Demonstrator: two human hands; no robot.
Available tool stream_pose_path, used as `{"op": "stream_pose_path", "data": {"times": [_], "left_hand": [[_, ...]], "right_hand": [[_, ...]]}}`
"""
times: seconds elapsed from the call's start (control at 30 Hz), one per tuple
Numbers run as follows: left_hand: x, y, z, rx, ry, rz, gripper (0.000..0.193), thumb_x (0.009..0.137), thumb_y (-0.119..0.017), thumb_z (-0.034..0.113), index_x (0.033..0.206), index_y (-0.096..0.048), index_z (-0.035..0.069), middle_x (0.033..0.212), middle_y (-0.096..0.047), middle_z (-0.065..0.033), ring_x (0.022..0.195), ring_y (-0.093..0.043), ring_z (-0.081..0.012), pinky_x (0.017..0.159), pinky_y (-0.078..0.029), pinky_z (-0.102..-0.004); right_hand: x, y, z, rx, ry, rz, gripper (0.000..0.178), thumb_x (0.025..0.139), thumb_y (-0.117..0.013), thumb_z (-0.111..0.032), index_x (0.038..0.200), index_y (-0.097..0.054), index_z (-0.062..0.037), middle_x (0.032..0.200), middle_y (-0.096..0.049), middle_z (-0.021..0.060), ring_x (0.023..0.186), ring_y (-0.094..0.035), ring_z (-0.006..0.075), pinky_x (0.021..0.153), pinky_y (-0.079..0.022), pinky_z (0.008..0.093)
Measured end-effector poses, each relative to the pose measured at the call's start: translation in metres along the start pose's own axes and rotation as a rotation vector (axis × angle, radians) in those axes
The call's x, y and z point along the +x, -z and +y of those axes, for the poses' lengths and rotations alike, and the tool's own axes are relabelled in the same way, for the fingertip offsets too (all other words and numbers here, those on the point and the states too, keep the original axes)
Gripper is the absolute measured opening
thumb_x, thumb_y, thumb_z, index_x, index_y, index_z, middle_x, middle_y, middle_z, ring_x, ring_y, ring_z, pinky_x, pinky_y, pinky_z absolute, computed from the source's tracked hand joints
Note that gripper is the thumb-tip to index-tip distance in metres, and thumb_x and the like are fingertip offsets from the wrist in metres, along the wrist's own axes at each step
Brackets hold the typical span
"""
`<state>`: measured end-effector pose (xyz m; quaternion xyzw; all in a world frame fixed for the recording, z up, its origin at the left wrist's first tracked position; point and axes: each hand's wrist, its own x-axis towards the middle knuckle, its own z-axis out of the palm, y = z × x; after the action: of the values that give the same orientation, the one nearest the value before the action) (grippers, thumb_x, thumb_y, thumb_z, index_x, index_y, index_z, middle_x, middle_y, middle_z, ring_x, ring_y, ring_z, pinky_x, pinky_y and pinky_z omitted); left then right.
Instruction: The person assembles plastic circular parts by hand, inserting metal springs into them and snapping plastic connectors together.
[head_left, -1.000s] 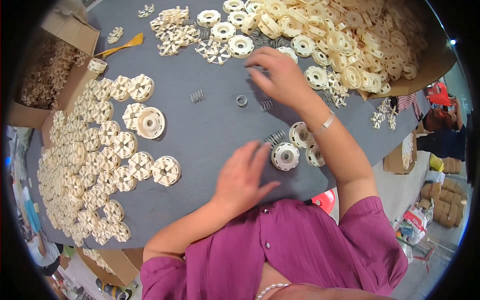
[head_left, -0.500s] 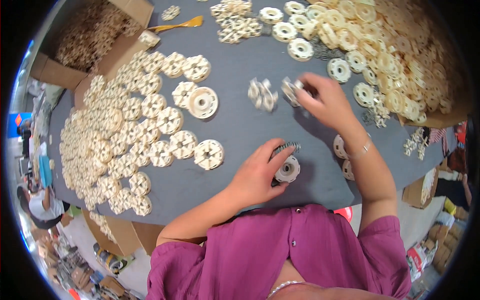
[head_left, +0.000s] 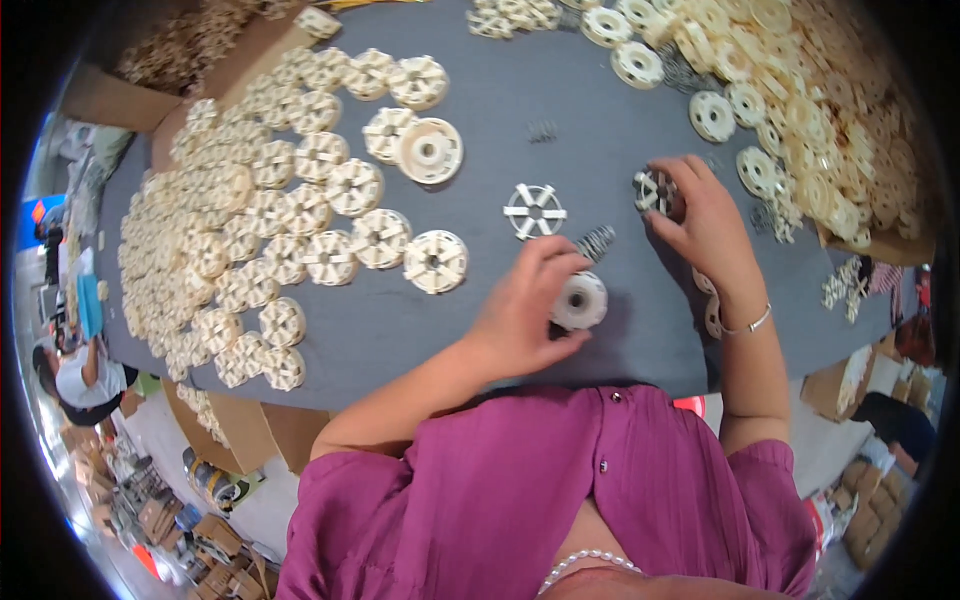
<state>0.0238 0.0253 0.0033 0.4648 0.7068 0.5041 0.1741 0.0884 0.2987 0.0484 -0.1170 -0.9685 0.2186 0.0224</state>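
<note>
My left hand (head_left: 528, 302) is closed round a white round plastic wheel (head_left: 582, 301) with a hub in its middle. A dark coil spring (head_left: 596, 244) stands out by its fingertips, at the wheel's far side; whether the fingers grip it I cannot tell. Just beyond, a white six-spoked plastic piece (head_left: 535, 211) lies flat on the table. To the right, my right hand (head_left: 697, 215) has thumb and fingers closed on another spoked piece (head_left: 654, 191), held on edge. A small spring (head_left: 542, 131) lies farther off on the grey tabletop (head_left: 500, 335).
Many assembled spoked wheels (head_left: 355, 187) cover the left side, next to a cardboard box (head_left: 105, 100) of small parts. A large heap of cream plastic wheels (head_left: 800, 110) fills the far right. Two wheels (head_left: 711, 316) lie partly behind my right forearm.
My right hand has moved right with its spoked piece. The blurred spoked pieces ahead of my hands have given way to one lying flat. The whole view has shifted.
</note>
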Motion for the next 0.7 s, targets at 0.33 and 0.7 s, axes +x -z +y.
{"op": "stream_pose_path", "data": {"times": [0.33,0.7], "left_hand": [[-0.034,0.015,-0.001,0.194,0.096,0.056,0.084,0.066,-0.096,0.023,0.138,-0.059,0.004,0.134,-0.063,-0.0156,0.117,-0.061,-0.0369,0.103,-0.047,-0.0461],[-0.05,0.031,0.004,-0.113,0.241,0.066,0.069,0.08,-0.086,0.013,0.142,-0.059,0.001,0.141,-0.058,-0.0168,0.101,-0.066,-0.0255,0.084,-0.054,-0.0369]], "right_hand": [[-0.087,-0.015,-0.058,0.106,0.153,-0.18,0.069,0.077,-0.088,-0.015,0.14,-0.061,-0.0117,0.125,-0.068,0.0097,0.09,-0.069,0.0238,0.08,-0.058,0.0348],[-0.098,-0.027,-0.066,0.363,0.049,-0.018,0.06,0.076,-0.089,-0.016,0.13,-0.065,-0.0036,0.118,-0.065,0.0134,0.103,-0.068,0.0313,0.084,-0.059,0.0387]]}}
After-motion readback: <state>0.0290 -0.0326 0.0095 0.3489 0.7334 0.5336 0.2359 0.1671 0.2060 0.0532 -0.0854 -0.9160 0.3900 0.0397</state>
